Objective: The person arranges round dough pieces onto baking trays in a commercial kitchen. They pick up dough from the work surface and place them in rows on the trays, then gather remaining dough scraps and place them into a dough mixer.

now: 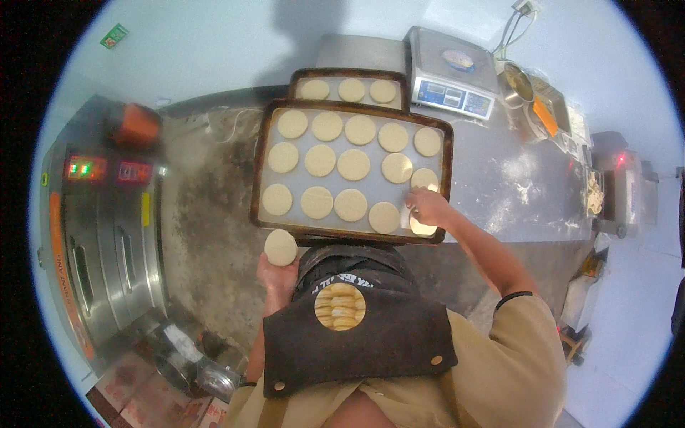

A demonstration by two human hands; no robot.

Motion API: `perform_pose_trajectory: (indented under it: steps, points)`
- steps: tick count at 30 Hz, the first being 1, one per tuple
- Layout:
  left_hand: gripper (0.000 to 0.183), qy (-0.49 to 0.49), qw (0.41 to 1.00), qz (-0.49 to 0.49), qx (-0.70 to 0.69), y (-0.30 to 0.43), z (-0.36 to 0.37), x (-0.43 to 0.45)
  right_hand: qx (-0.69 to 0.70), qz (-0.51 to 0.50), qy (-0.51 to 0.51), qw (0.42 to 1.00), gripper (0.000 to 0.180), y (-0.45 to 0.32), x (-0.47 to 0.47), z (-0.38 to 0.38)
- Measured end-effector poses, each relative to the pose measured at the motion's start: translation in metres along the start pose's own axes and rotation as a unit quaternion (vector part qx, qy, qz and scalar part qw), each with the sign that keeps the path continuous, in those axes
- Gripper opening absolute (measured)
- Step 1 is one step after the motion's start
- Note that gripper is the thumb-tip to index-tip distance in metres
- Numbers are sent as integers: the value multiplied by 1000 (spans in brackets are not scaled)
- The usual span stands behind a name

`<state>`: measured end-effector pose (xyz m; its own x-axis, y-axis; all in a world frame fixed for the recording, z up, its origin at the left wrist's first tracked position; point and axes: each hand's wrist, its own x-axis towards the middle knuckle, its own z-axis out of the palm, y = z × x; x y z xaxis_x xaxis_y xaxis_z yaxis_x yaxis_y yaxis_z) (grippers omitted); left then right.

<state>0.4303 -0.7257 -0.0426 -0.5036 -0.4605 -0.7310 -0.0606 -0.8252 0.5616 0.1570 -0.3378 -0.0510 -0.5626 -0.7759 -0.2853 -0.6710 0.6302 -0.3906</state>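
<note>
My left hand point(278, 273) holds a pale, round, flat dough disc point(281, 247) just off the near left corner of a dark-rimmed baking tray point(355, 234). The tray is lined with pale sheeting and carries several similar discs point(353, 165) in rough rows. Over its near right corner, my right hand point(429, 207) has its fingers bunched low between two discs. One disc point(424, 181) lies just beyond the fingers. Another disc point(421, 227) is partly covered by the hand, so whether the fingers grip it is hidden.
Behind stands a second tray point(348, 73) with discs. A digital scale point(452, 69), metal bowl point(518, 85) and orange scraper point(545, 116) are at the back right. Flour dusts the worktop point(503, 176). A deck oven point(101, 241) stands left; a machine point(618, 182) stands far right.
</note>
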Motion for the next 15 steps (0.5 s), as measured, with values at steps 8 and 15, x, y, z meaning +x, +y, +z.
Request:
perform_pose_trajectory:
  steps: [8, 15]
  points:
    - [51, 41, 989, -31, -138, 1, 0, -6, -22, 222, -16, 975, 36, -4, -19, -20]
    - [50, 28, 989, -47, -138, 2, -2, -7, -69, 223, -52, 971, 45, -31, -35, 6]
